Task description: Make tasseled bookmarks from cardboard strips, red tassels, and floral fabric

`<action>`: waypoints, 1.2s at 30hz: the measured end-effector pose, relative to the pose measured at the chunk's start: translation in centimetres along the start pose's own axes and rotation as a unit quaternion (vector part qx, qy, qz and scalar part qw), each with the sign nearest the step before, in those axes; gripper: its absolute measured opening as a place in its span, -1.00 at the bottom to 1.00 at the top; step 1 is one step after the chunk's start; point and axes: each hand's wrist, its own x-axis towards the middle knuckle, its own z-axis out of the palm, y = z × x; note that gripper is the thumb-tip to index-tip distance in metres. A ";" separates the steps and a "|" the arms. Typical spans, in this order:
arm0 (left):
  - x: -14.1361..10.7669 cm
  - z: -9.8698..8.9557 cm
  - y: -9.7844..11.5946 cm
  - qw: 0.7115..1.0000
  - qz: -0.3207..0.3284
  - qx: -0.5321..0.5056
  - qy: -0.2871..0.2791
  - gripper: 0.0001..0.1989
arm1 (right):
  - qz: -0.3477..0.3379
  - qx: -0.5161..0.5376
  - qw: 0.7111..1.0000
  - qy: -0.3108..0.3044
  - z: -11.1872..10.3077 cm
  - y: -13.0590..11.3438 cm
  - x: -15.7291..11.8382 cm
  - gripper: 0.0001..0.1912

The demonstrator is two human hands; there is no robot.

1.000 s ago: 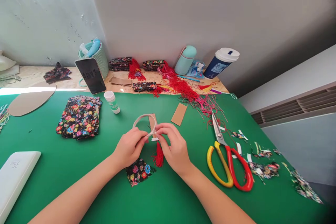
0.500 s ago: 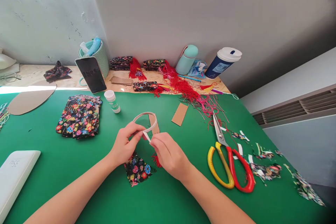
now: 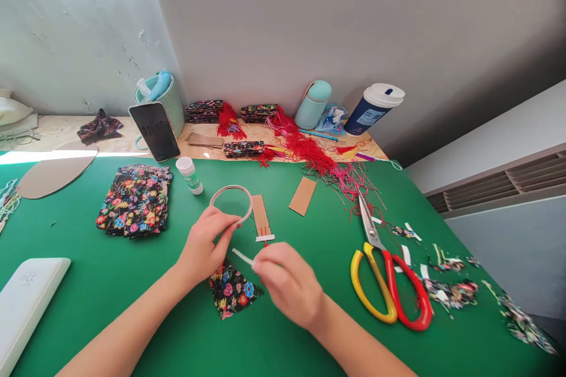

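Pinched in my left hand (image 3: 209,242) is a ring of white tape (image 3: 231,187). My right hand (image 3: 287,283) holds a short white strip (image 3: 243,257) by one end, apart from the ring. Between and beyond the hands lies a cardboard piece (image 3: 260,215) with red threads and a white strip across its near end. A floral black fabric piece (image 3: 234,291) rests on the green mat, partly under my left hand. Farther right is a second cardboard piece (image 3: 303,196).
Large scissors (image 3: 384,271) lie at right beside fabric scraps (image 3: 451,294). A glue stick (image 3: 190,176), folded floral fabric (image 3: 135,200) and a phone (image 3: 154,131) stand or lie left. Red tassels (image 3: 313,153), a bottle (image 3: 313,105) and a cup (image 3: 374,109) are at the back.
The white strip has come away from the ring, and my right hand has moved down and right with it. My left hand has shifted slightly left with the ring, uncovering the cardboard's near end.
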 end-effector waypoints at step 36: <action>-0.5 1.9 -0.4 0.955 0.057 0.160 -0.243 -0.39 | 0.458 0.059 0.873 -0.159 -1.7 6.3 0.0 -0.90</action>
